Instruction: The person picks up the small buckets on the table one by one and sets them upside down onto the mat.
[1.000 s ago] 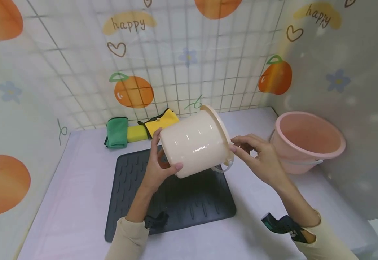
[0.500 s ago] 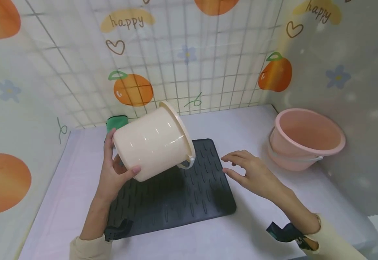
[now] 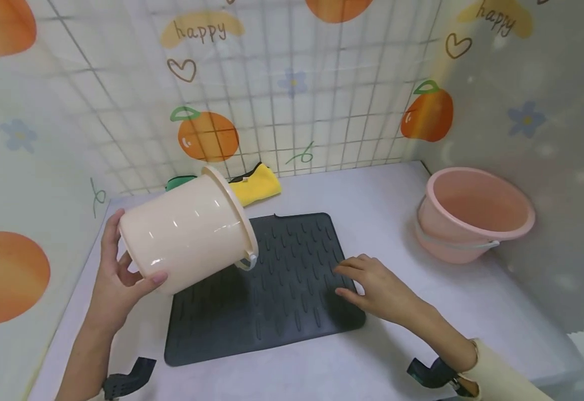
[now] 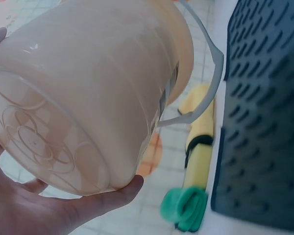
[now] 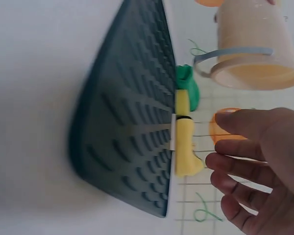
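1. Bucket [image 3: 186, 239], cream plastic: held tilted well onto its side above the left part of the black ridged mat [image 3: 292, 278], mouth facing right.
2. Left hand [image 3: 113, 287]: grips the bucket's base end, thumb and fingers spread wide across it; thumb on the near wall.
3. Right hand [image 3: 379, 289]: holds nothing; fingers loosely bent, thumb apart, positioned over the mat's right edge, well apart from the bucket.
4. Handle [image 4: 218, 63]: hangs at the rim, ungripped.

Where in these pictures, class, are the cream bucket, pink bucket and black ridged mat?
Cream bucket [image 3: 186, 234], head view: outer side wall.
Pink bucket [image 3: 476, 201], head view: inner wall.
Black ridged mat [image 3: 287, 278], head view: top surface.
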Tool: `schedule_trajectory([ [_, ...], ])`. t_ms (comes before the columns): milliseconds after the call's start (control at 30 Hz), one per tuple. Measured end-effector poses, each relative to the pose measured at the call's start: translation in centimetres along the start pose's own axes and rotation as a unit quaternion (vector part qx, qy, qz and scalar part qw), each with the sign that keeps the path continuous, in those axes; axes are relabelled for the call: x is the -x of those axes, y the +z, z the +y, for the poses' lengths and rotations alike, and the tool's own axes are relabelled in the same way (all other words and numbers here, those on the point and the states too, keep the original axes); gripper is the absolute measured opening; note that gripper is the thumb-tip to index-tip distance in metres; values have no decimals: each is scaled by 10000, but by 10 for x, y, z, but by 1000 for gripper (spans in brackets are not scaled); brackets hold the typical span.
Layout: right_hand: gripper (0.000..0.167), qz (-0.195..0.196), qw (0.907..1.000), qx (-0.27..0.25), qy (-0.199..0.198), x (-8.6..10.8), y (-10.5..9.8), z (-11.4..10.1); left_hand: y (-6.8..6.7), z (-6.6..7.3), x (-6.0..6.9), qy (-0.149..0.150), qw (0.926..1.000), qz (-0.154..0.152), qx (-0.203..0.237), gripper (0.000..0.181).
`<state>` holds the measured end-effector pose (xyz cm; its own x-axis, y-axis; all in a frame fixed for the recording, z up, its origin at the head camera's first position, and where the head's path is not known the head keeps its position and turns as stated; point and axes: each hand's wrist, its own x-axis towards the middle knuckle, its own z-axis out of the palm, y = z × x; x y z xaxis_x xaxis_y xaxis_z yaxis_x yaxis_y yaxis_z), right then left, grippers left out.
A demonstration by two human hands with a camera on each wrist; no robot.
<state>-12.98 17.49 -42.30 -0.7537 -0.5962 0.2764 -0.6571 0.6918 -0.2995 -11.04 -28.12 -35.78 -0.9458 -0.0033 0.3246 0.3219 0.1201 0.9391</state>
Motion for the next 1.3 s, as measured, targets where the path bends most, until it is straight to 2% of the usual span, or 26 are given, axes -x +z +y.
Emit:
schedule_trajectory([
  [300,49,-445,9985,305,109,13,30,4,-40,13,7,204,9984,229,-470,121],
  [400,50,-588,9977,290,155,17,38,4,-53,19,8,221,9983,228,-479,121],
  [667,52,-640,9975,186,250,24,48,3,-80,26,10,86,9970,187,-749,122],
  [767,52,-608,9976,186,276,25,48,4,-87,28,11,-68,9924,196,-1211,123],
  [867,52,-609,9976,175,261,24,48,4,-95,30,13,-275,9802,185,-1952,122],
  [900,52,-617,9976,168,253,24,48,3,-98,31,14,-358,9727,182,-2285,122],
  [967,52,-624,9976,160,248,24,48,3,-106,31,13,-398,9636,155,-2641,122],
  [1033,52,-620,9977,156,222,24,48,4,-115,31,11,-380,9499,205,-3095,123],
  [1167,51,-593,9980,155,185,23,49,3,-129,34,3,-322,9268,246,-3733,127],
  [1233,52,-564,9981,178,180,23,50,3,-131,35,-2,-380,9190,134,-3922,128],
  [1300,52,-545,9982,189,188,24,50,2,-129,33,-7,-492,9149,-32,-4007,128],
])
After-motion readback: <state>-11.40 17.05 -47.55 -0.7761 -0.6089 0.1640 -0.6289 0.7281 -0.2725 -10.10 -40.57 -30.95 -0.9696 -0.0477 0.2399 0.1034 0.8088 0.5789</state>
